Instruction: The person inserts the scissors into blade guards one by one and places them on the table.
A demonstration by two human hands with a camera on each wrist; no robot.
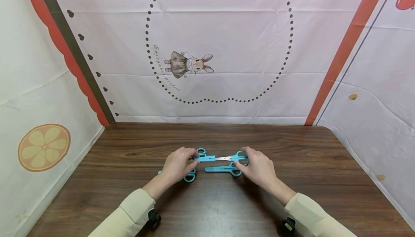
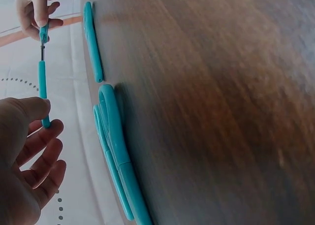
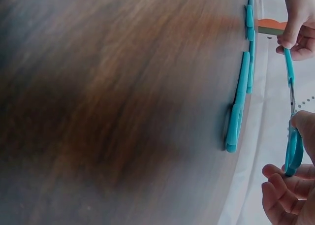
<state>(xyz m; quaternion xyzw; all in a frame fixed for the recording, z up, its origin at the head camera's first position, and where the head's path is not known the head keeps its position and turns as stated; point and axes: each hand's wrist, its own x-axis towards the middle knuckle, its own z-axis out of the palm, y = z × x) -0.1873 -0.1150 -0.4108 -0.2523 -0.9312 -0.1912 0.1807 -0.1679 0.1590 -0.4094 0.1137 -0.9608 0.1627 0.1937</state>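
Between my hands, raised over the table, is a pair of scissors point(image 1: 240, 159) with light-blue handles, its metal blades point(image 1: 223, 158) partly out of a blue blade cover point(image 1: 206, 159). My left hand point(image 1: 179, 163) pinches the far end of the cover between thumb and fingertips. At the other end, my right hand point(image 1: 257, 165) grips the handle loops; the right wrist view shows the thumb against the handle point(image 3: 294, 151). Below them lies a covered pair of scissors point(image 1: 218, 169). Another blue pair point(image 1: 190, 176) is partly hidden by my left hand, and blue handle loops point(image 1: 201, 152) show behind it.
The dark wood-grain table point(image 1: 129, 147) bears the other scissors, which lie flat near its middle. A printed white cloth point(image 1: 227, 49) hangs along the back, and similar cloth lines both sides.
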